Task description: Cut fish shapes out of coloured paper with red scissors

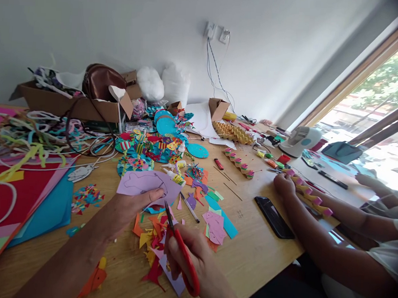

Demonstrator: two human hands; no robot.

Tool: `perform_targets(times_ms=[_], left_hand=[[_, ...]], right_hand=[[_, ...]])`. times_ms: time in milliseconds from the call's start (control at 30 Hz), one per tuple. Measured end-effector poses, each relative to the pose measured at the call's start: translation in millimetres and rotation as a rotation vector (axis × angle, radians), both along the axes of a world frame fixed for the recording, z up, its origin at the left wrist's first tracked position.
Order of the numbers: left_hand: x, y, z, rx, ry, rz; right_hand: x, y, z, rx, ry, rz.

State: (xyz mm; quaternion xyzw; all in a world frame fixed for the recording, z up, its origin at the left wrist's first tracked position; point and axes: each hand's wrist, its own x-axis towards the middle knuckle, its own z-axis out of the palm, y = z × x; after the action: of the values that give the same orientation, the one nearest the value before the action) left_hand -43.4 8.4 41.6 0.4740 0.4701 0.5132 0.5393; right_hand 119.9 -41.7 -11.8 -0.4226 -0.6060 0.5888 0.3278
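My left hand [142, 201] grips a sheet of purple paper [129, 184], thumb on top, fingers hidden beneath. A fish-like outline is drawn on the sheet in dark line. My right hand [192, 252] is wrapped round the red handles of a pair of scissors [189, 267]. Their dark blades point up and away, just below the paper's lower right edge; whether they touch it I cannot tell. Under my hands lies a heap of orange, yellow, red and purple paper scraps [153, 240]. A pen [190, 208] rests right of the sheet, near a cut pink paper piece [214, 226].
Coloured paper sheets [43, 207] and tangled strips [34, 134] lie at left. Decorated paper fish and blue discs [166, 124] crowd the middle back, beside a cardboard box [50, 101]. At right, a phone [274, 217] lies near a co-worker's hands [283, 186] holding a painted egg-carton strip [312, 198].
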Motion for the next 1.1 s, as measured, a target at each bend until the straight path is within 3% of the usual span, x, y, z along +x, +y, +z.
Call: perform_targets(times_ms=[67,233,467,600,767,900,1100], left_hand=[[1.3,0.3,0.4,-0.043,-0.107,-0.002],[5.0,2.9,-10.7,-0.107,-0.264,-0.002],[15.2,-3.6,-19.0,-0.138,-0.229,-0.056],[15.1,-3.7,-23.8,-0.098,-0.227,-0.115],[18.5,0.9,-22.5,-0.003,-0.175,-0.066],[20.7,2.5,-19.0,0.038,-0.065,-0.052],[22.9,-2.2,-19.9,-0.072,0.056,-0.092]], right_hand=[[-3.1,1.8,-3.8,0.039,0.119,-0.062],[-8.3,16.5,-3.6,0.193,0.406,-0.567],[-36.1,30.9,-4.3,0.086,0.604,-0.5],[-32.3,35.0,-8.5,0.186,0.433,-0.597],[-19.0,37.1,-11.9,0.476,-0.007,-0.658],[-16.0,38.0,-13.9,0.706,-0.199,-0.695],[-21.3,40.9,-16.8,0.681,-0.252,-0.715]])
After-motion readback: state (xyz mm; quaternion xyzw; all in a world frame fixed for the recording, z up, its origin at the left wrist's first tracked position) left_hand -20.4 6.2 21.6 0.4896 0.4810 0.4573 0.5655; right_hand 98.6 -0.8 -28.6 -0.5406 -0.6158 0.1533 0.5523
